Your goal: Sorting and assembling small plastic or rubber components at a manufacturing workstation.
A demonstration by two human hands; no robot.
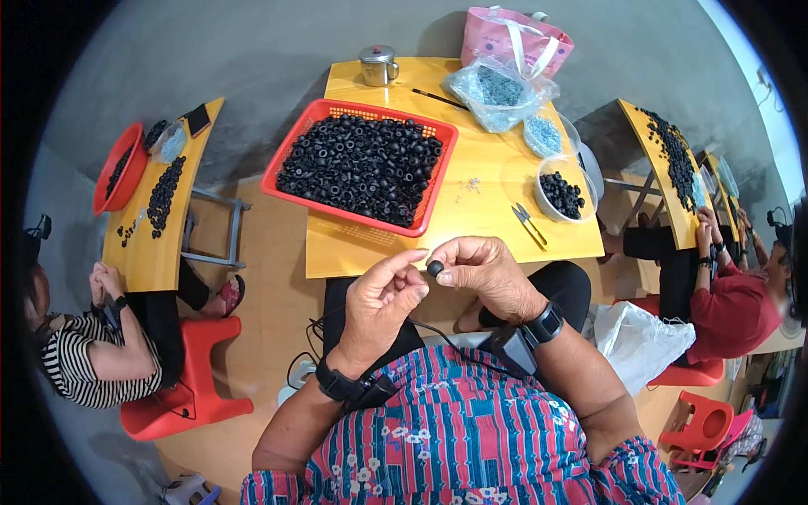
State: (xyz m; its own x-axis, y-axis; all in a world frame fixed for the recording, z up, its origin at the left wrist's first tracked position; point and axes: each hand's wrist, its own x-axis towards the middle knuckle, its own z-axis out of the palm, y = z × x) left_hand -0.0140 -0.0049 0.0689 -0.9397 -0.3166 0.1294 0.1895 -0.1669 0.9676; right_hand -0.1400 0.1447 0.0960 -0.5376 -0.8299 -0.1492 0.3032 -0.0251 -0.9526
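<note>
Between the thumb and fingertips of my right hand (481,271) is a small, round black cap (434,268). My left hand (380,296) is beside it, its forefinger stretched toward the cap and its thumb apart, with nothing visible in it. Both hands are just off the near edge of the yellow table (497,244). Beyond them a red plastic basket (448,177) is heaped with black ring-like and domed parts (362,164). Tweezers (529,227) lie on the table to the right. Near the table's middle are a few tiny pieces (470,188).
At the right stand a tub of black caps (560,195), a tub of small clear pieces (542,135) and an open plastic bag (497,91). A metal mug (379,66), a dark stick (440,98) and a pink bag (515,40) are behind. People sit at tables on both sides.
</note>
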